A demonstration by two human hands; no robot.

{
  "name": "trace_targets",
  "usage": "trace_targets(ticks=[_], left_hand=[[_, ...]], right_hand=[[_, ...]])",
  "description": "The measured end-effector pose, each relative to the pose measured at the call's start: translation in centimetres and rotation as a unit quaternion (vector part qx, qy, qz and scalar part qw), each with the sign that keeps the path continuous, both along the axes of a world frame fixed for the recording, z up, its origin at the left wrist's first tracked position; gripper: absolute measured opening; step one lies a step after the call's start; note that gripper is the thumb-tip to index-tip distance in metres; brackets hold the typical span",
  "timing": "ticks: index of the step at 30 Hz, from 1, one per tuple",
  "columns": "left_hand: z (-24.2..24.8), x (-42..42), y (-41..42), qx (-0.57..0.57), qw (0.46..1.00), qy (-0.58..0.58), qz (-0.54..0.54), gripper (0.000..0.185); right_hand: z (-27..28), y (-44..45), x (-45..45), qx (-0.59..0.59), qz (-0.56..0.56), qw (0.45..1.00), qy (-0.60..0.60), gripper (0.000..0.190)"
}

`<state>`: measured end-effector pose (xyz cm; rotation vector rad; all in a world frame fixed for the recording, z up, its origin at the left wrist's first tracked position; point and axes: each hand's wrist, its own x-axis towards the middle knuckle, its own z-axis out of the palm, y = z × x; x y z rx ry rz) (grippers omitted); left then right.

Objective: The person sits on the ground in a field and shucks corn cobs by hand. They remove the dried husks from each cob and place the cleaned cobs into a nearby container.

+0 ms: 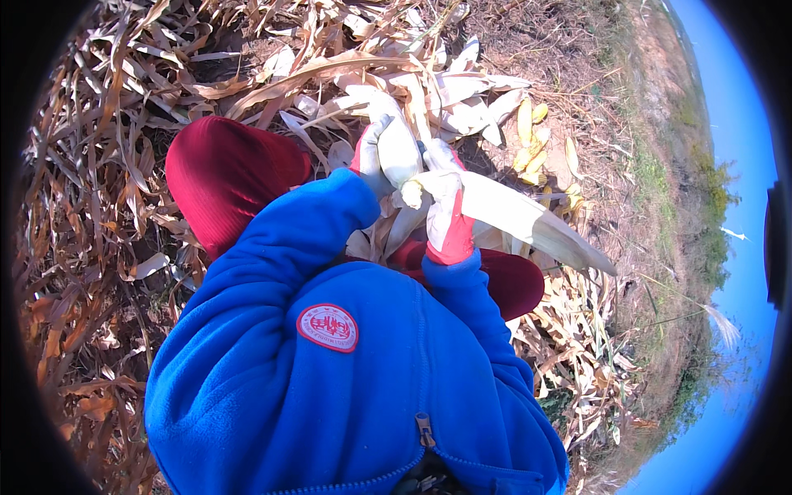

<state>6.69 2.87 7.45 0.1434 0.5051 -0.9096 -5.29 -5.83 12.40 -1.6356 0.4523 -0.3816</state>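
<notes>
My left hand (370, 156), in a white and red glove, holds an ear of corn in pale husk (397, 147), its stalk end towards me. Against the ear's other side, my right hand (444, 213), gloved alike, grips the husk near that end. A long husk leaf (526, 216) sticks out from the right hand towards the lower right. Part of the ear and most fingertips are hidden by husk and glove. Loose pale husks (464, 105) lie just beyond the hands. Bare yellow corn cobs (531, 151) lie on the soil to their right.
Dry corn stalks and leaves (105, 154) cover the ground at the left. My bent knees in red trousers (229, 179) flank the hands. More dry husks (575, 346) lie at the lower right, beside a grassy strip (656, 185).
</notes>
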Motion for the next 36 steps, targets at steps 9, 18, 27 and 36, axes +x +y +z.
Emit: trace_targets(ticks=[9, 18, 27, 36], left_hand=[[-0.7, -1.0, 0.5, -0.171, 0.983, -0.019, -0.071, 0.056], [0.3, 0.3, 1.2, -0.089, 0.978, -0.137, -0.132, 0.064], [0.9, -0.5, 0.2, 0.179, 0.919, -0.341, -0.084, 0.047], [3.7, -1.1, 1.2, 0.018, 0.909, -0.386, -0.158, 0.049]], right_hand=[[2.1, -0.6, 2.6, 0.751, 0.145, 0.622, -0.169, 0.05], [0.5, -7.5, -0.6, 0.612, -0.211, 0.729, -0.224, 0.047], [-2.9, 0.2, -2.4, 0.345, -0.017, 0.934, 0.093, 0.049], [-2.0, -0.6, -3.9, 0.469, 0.159, 0.868, 0.043, 0.049]])
